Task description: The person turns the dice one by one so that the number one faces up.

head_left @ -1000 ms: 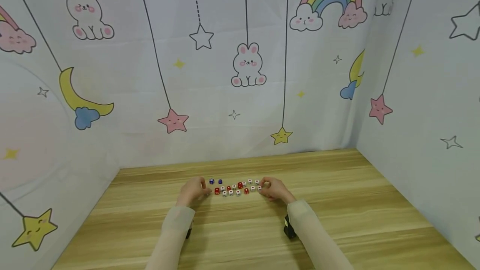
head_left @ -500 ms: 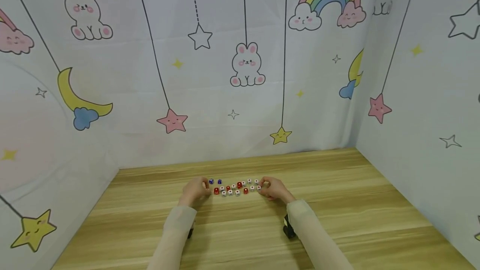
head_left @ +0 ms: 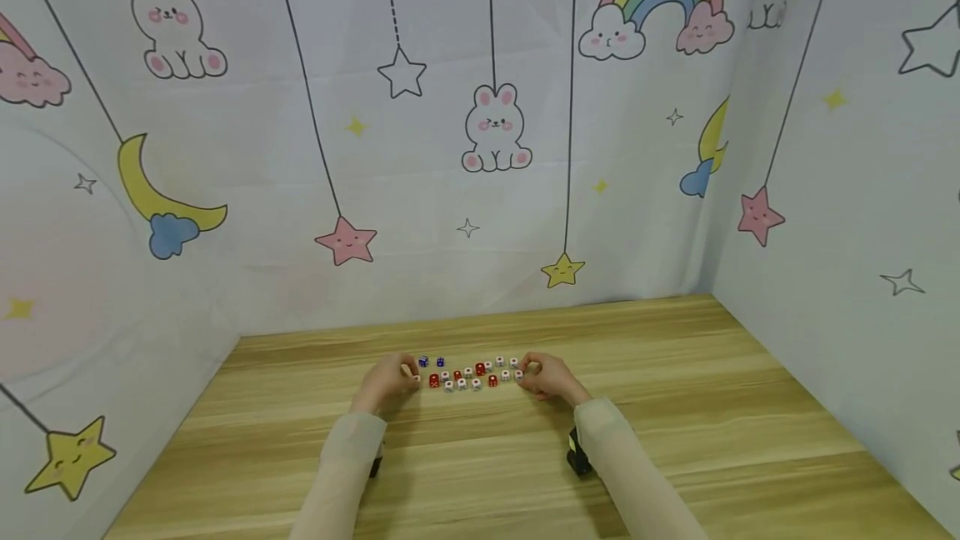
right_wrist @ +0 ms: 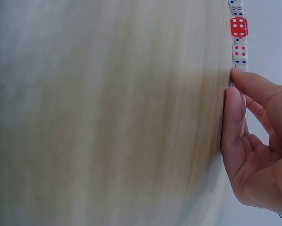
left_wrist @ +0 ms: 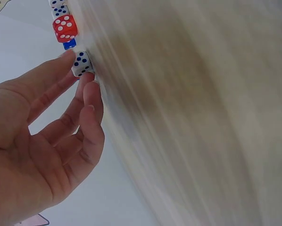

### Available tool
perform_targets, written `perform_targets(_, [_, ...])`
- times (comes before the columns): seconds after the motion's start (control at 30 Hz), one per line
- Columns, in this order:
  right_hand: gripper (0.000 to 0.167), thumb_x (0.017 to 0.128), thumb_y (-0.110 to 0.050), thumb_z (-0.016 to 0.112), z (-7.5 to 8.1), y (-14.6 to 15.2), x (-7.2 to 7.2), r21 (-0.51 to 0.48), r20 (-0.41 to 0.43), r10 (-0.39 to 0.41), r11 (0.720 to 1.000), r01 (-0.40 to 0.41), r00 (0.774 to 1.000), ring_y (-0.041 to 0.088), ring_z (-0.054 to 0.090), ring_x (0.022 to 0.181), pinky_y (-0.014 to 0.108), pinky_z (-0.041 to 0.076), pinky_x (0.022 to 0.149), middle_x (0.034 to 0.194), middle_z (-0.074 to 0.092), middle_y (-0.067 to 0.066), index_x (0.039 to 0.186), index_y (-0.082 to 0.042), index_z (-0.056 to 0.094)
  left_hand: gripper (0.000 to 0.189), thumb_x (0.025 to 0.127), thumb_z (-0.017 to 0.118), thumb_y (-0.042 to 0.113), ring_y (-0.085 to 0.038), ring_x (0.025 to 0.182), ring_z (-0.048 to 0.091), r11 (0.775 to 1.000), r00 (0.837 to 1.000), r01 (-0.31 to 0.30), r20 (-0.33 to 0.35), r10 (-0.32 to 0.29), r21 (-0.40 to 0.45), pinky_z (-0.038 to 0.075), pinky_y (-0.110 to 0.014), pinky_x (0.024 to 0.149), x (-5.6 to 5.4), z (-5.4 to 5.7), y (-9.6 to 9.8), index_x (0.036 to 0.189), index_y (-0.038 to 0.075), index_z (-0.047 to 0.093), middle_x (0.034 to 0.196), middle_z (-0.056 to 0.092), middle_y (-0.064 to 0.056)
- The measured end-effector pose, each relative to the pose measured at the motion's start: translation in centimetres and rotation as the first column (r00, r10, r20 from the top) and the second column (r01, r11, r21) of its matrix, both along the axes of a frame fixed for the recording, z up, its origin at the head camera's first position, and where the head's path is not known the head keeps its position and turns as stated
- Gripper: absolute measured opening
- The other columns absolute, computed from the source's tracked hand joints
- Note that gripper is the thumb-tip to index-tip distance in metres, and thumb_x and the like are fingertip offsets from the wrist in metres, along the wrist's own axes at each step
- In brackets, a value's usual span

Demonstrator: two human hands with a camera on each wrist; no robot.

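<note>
My left hand [head_left: 386,382] is at the left end of a group of small dice and pinches a white die [left_wrist: 81,64] with blue pips between thumb and fingertips. Just right of it sits a red die [head_left: 434,381]. At the group's right end, my right hand [head_left: 551,377] has thumb and forefinger bent around a white die [head_left: 519,375]; the fingers mostly hide it in the right wrist view. Between the hands, white and red dice lie in loose, uneven rows. Two blue dice, one the left blue die [head_left: 423,362], lie behind the left fingertips.
The dice lie on a wood-grain table [head_left: 480,473], toward its back edge. A white cloth [head_left: 420,182] printed with rabbits, stars and a rainbow stands behind and at both sides. A dark device [head_left: 578,452] is strapped at the right wrist.
The left fingertips have shifted slightly, and the white die between them shows more plainly in the head view. My right hand and the other dice have stayed in place.
</note>
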State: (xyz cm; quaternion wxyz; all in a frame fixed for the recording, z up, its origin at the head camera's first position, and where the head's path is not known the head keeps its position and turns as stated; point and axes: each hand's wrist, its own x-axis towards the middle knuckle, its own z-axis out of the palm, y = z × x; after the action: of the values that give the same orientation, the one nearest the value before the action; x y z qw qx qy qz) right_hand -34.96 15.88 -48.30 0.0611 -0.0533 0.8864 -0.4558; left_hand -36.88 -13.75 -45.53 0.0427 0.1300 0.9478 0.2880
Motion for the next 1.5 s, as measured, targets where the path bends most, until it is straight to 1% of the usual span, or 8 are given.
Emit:
perform_targets(0.3, [0.013,0.079,-0.012,0.066,0.0,0.1,-0.1,-0.005,0.001,-0.006,1.0,0.006,1.0,0.008,0.039,0.041,0.019,0.039,0.04,0.051,0.042,-0.002,0.089,-0.009,0.059,0.015,0.07,0.071,0.001,-0.016,0.061,0.055,0.997,0.996,0.027,0.084,-0.033,0.074,0.047,-0.027,0.054,0.0,-0.2,0.5,0.081,0.005,0.062,0.076,0.061,-0.007])
perform_targets(0.5, [0.014,0.079,-0.013,0.066,-0.1,0.1,-0.1,-0.005,-0.005,0.0,1.0,0.0,1.0,0.007,0.038,0.04,0.019,0.039,0.04,0.051,0.041,-0.003,0.09,-0.008,0.059,0.015,0.066,0.074,0.0,-0.015,0.057,0.054,0.995,0.993,0.055,0.099,-0.063,0.079,0.048,-0.026,0.052,0.1,-0.1,1.3,0.075,0.001,0.062,0.073,0.059,-0.007])
perform_targets(0.87, [0.013,0.079,-0.012,0.066,-0.1,0.1,0.0,-0.017,0.001,-0.006,1.0,0.006,1.0,0.007,0.037,0.04,0.019,0.038,0.04,0.049,0.04,-0.003,0.09,-0.008,0.059,0.02,0.063,0.075,-0.002,-0.014,0.052,0.054,0.994,0.994,0.025,0.105,-0.037,0.108,0.046,-0.025,0.05,0.1,0.1,1.8,0.075,-0.001,0.059,0.074,0.059,-0.008])
perform_targets(1.0, [0.014,0.079,-0.011,0.066,0.0,0.1,0.1,-0.023,-0.002,-0.01,1.0,0.01,1.0,0.007,0.037,0.04,0.018,0.038,0.04,0.05,0.039,-0.003,0.09,-0.007,0.059,0.018,0.065,0.069,-0.002,-0.015,0.051,0.054,0.992,0.991,0.019,0.13,-0.035,0.126,0.042,-0.025,0.046,-0.2,0.1,1.6,0.077,0.003,0.057,0.065,0.06,-0.007])
perform_targets(1.17, [0.014,0.079,-0.011,0.066,0.1,0.1,0.0,-0.023,-0.003,-0.012,1.0,0.012,1.0,0.007,0.038,0.04,0.018,0.038,0.041,0.05,0.039,-0.004,0.09,-0.007,0.059,0.021,0.068,0.053,-0.006,-0.011,0.049,0.044,0.998,0.995,0.007,0.095,-0.013,0.062,0.034,-0.022,0.043,-0.6,0.7,1.2,0.086,0.003,0.057,0.064,0.056,-0.005])
perform_targets(1.33, [0.013,0.079,-0.013,0.066,0.0,0.1,-0.1,-0.009,0.003,-0.018,1.0,0.018,1.0,0.007,0.038,0.04,0.018,0.038,0.04,0.05,0.039,-0.003,0.089,-0.009,0.059,0.035,0.068,0.048,-0.01,-0.02,0.066,0.053,0.999,0.999,-0.035,-0.022,0.036,0.011,0.042,-0.029,0.053,-1.2,0.9,1.3,0.099,0.002,0.06,0.084,0.06,-0.012])
perform_targets(1.4, [0.013,0.079,-0.013,0.066,-0.1,0.2,-0.1,-0.005,0.001,-0.017,1.0,0.017,1.0,0.008,0.038,0.04,0.019,0.038,0.04,0.05,0.04,-0.003,0.09,-0.009,0.059,0.037,0.07,0.051,-0.009,-0.028,0.085,0.058,0.999,0.998,-0.013,-0.066,0.015,0.034,0.047,-0.037,0.066,-1.5,0.6,1.5,0.104,0.002,0.06,0.099,0.061,-0.016])
perform_targets(1.5, [0.014,0.079,-0.013,0.066,-0.1,0.1,-0.2,0.0,-0.005,-0.012,1.0,0.012,1.0,0.007,0.038,0.04,0.018,0.038,0.04,0.051,0.041,-0.003,0.091,-0.009,0.059,0.038,0.075,0.056,-0.006,-0.036,0.109,0.051,0.995,0.991,0.074,-0.117,-0.067,0.059,0.043,-0.047,0.087,-2.0,-0.1,1.8,0.112,0.003,0.058,0.117,0.056,-0.018])
